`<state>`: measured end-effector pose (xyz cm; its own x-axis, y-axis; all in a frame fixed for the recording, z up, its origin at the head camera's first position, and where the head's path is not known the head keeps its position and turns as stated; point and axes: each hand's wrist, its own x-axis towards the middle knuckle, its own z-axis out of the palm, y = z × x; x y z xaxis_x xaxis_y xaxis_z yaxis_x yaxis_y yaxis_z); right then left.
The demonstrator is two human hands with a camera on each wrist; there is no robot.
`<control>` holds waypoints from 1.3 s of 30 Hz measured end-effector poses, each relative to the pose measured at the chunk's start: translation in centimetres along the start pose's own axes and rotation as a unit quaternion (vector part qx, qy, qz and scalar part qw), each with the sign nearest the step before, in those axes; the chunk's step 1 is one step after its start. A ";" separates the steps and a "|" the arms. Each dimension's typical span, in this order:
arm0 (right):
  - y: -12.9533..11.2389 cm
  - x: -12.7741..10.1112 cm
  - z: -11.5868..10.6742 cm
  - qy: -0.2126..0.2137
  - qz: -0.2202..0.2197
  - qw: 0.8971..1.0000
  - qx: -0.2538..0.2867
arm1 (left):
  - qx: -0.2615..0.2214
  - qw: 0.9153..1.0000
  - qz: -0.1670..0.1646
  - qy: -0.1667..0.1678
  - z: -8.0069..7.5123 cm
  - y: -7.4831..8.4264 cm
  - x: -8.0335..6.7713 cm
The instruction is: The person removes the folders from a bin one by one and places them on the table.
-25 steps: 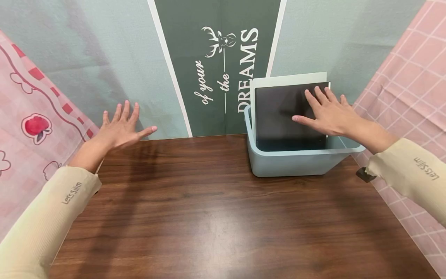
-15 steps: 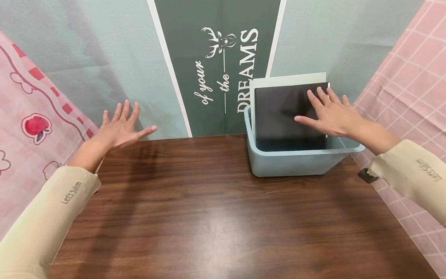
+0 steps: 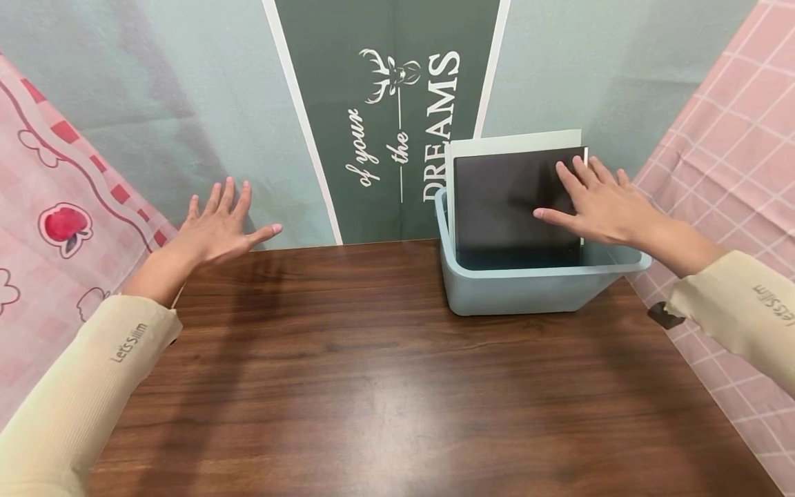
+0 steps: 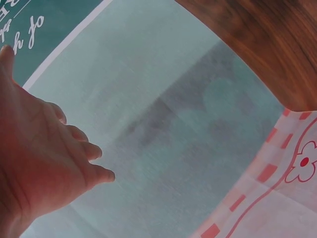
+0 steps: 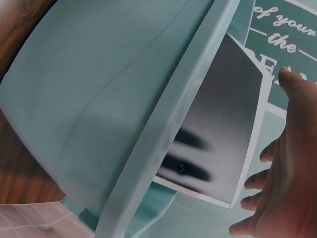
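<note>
A black flat book [image 3: 503, 207] stands upright in a light blue bin [image 3: 534, 290] at the table's far right, with a white board [image 3: 515, 140] behind it. My right hand [image 3: 596, 203] is spread, fingers straight, at the book's upper right part. In the right wrist view the right hand [image 5: 287, 178] hovers close in front of the black cover [image 5: 223, 124], casting finger shadows; whether it touches I cannot tell. My left hand [image 3: 217, 224] hovers with spread fingers over the table's far left corner and holds nothing, as the left wrist view [image 4: 44, 163] also shows.
The brown wooden table [image 3: 385, 379] spans the view. A green backdrop with white lettering [image 3: 404, 117] hangs behind it. Pink patterned cloth [image 3: 56, 228] lines the left side and pink checked cloth [image 3: 733, 152] the right.
My right hand has drifted slightly to the right across the black book. The left hand has barely moved.
</note>
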<state>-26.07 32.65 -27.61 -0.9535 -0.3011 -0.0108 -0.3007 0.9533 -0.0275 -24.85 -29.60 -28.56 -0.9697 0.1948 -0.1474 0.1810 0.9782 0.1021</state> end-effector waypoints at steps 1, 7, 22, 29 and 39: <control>0.1 0.0 0.1 0.001 0.000 1.000 -0.001 | -0.001 1.000 0.002 0.000 0.0 0.0 0.0; 1.0 -0.3 0.5 0.007 0.001 1.000 -0.003 | -0.002 1.000 0.011 -0.006 0.2 0.3 0.4; 3.3 -1.2 1.3 0.000 -0.008 1.000 0.004 | 0.001 0.999 0.036 0.008 0.6 1.2 0.8; 4.5 -1.7 2.0 -0.002 -0.030 0.999 0.017 | 0.002 0.999 0.050 0.007 0.8 1.7 1.1; 5.9 -2.5 3.0 -0.002 -0.047 0.999 0.021 | 0.010 0.998 0.067 0.006 0.9 2.6 1.5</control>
<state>-25.46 38.99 -30.77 -0.9210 -0.3895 -0.0098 -0.3879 0.9190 -0.0704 -25.65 -26.71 -29.39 -0.9386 0.3228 -0.1215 0.3118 0.9447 0.1013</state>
